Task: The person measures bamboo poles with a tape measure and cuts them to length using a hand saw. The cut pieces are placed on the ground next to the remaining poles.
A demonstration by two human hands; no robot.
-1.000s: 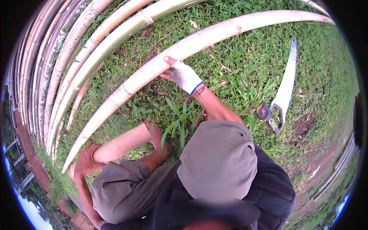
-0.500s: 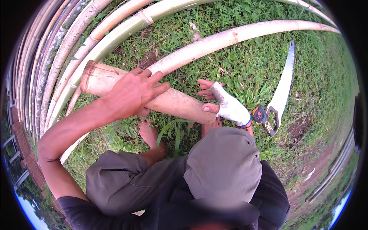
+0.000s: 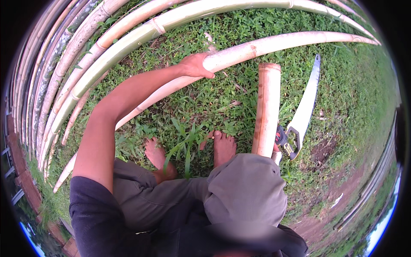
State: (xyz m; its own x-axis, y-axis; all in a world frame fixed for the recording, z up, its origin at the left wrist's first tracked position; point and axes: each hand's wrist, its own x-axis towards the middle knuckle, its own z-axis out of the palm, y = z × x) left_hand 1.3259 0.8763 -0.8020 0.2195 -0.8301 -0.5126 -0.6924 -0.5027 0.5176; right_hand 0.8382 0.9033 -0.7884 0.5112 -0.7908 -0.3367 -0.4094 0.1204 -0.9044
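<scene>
My bare left hand [image 3: 197, 66] is closed over a long pale bamboo pole [image 3: 274, 46] that curves across the grass in the fisheye picture. Its fingers go behind the pole's far side. To the right, a short, thick cut bamboo piece [image 3: 268, 107] points away from me beside my right knee. My right hand [image 3: 277, 156], in a white glove, grips the near end of that piece; most of the hand is hidden by the bamboo and my knee. A handsaw [image 3: 307, 103] lies just right of it, with a black and orange tape measure [image 3: 281, 136] by its handle.
Several more bamboo poles [image 3: 85, 49] lie side by side at the left, a greenish one [image 3: 132, 38] nearest. My bare feet [image 3: 224, 147] rest on the grass [image 3: 201, 107]. A brown beam [image 3: 23, 165] stands at the far left, thin poles [image 3: 364, 205] at the far right.
My left hand has left the short bamboo piece and taken hold of the long pole. The piece has swung from lying across in front of me to pointing away at my right.
</scene>
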